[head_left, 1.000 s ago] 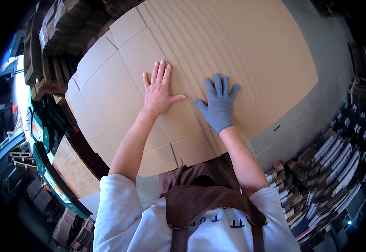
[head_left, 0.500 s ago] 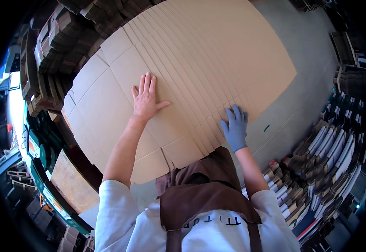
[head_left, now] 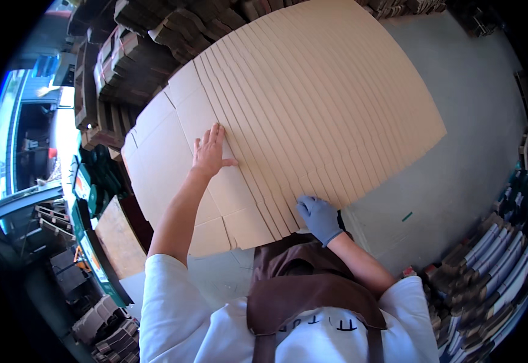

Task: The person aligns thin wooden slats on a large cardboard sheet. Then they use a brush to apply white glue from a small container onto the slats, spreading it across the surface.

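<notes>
1. Across the centre and upper middle of the frame, a broad fan of overlapping flat brown cardboard sheets (head_left: 336, 103) spreads out, its many stepped edges slanting from upper left to lower right; whatever bears it is hidden beneath.
2. Left of centre, the bare left hand (head_left: 209, 154) lies palm down on the top sheet's creased left part. Its grip is spread, fingers extended and thumb pointing rightward near the first stepped edges.
3. Below centre, slightly to the right, the right hand (head_left: 318, 216) in a blue-grey knitted glove sits at the fan's near edge. Its fingers are curled, but I cannot tell whether its grip has closed on any sheet.
4. At the lower middle, a dark brown apron (head_left: 312, 299) covers a white short-sleeved T-shirt (head_left: 173, 302).
5. Toward the upper left, stacks of brown cardboard (head_left: 134, 60) stand above a wooden pallet (head_left: 106, 130); further down the left side is a pale wooden panel (head_left: 118, 239).
6. On the right, smooth grey floor (head_left: 470, 121) bears a short green strip (head_left: 407, 216); at lower right stand rows of white-and-brown-edged stacks (head_left: 488, 260).
</notes>
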### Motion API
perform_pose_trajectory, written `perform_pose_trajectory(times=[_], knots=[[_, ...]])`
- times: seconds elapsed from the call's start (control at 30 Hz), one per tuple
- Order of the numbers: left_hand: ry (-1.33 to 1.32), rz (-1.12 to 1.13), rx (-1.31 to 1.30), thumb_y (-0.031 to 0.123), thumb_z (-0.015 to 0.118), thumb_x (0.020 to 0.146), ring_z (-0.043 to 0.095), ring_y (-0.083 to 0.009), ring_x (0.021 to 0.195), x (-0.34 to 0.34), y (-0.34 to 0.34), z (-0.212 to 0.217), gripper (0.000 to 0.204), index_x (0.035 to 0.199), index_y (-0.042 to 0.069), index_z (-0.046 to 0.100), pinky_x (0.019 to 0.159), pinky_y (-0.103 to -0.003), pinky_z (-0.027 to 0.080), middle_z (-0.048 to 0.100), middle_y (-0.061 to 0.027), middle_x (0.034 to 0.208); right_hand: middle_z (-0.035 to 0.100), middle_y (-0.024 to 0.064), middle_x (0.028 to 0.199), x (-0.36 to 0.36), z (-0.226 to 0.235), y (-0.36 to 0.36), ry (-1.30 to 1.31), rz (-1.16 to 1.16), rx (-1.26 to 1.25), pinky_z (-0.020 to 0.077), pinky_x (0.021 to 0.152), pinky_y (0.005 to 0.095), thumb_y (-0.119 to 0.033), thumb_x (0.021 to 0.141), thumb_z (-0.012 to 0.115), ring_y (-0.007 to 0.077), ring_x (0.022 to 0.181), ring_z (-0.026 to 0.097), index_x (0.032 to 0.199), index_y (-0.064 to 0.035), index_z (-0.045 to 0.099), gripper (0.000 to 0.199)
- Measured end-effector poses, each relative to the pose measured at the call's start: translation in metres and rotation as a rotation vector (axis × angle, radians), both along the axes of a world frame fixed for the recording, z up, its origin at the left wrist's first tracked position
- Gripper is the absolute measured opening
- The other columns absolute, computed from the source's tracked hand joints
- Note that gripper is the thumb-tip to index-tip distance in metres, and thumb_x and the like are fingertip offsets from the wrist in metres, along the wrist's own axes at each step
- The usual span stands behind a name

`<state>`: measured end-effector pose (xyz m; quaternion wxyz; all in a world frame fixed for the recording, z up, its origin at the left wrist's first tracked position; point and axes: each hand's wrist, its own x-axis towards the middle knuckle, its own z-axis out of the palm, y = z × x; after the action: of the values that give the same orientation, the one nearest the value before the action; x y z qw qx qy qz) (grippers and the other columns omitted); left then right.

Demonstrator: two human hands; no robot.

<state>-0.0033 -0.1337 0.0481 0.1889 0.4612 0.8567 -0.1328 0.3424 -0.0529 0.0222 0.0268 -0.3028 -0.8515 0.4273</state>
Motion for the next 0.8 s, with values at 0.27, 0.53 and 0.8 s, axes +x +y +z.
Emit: perform_pose_trajectory(times=[0.27,0.53,0.8], knots=[[-0.050,-0.019,0.029,0.043,0.087,0.064,0.028,-0.0358,0.142,-0.009,0.008,-0.003,0.115,0.152,0.004,0.024,0.114,-0.047,0.033,0.020,-0.0154,0.160,0.067,0.0189,0.083,-0.020,-0.013,-0.042,0.005,-0.084,-0.319,0.0505,0.068,0.0499,-0.031,0.092,0.056,0.0402,0.077,0.065,0.089,-0.0094,0.065,0.024],[-0.112,-0.051,0.127,0.037,0.088,0.065,0.035,-0.0409,0.136,-0.005,0.002,-0.003,0.112,0.154,0.015,0.023,0.110,-0.047,0.039,0.027,-0.0205,0.154,0.067,0.0182,0.082,-0.026,-0.016,-0.059,-0.096,-0.224,-0.403,0.0499,0.071,0.0489,-0.029,0.089,0.056,0.0390,0.081,0.065,0.087,-0.0063,0.065,0.024],[-0.099,-0.130,-0.123,0.049,0.085,0.068,0.050,-0.0463,0.122,-0.003,0.029,0.001,0.114,0.156,0.029,0.016,0.100,-0.045,0.048,0.026,-0.0387,0.146,0.069,0.0160,0.086,-0.038,-0.019,-0.065,-0.219,-0.229,-0.321,0.0509,0.071,0.0446,-0.028,0.087,0.060,0.0355,0.081,0.066,0.089,-0.0070,0.066,0.022]])
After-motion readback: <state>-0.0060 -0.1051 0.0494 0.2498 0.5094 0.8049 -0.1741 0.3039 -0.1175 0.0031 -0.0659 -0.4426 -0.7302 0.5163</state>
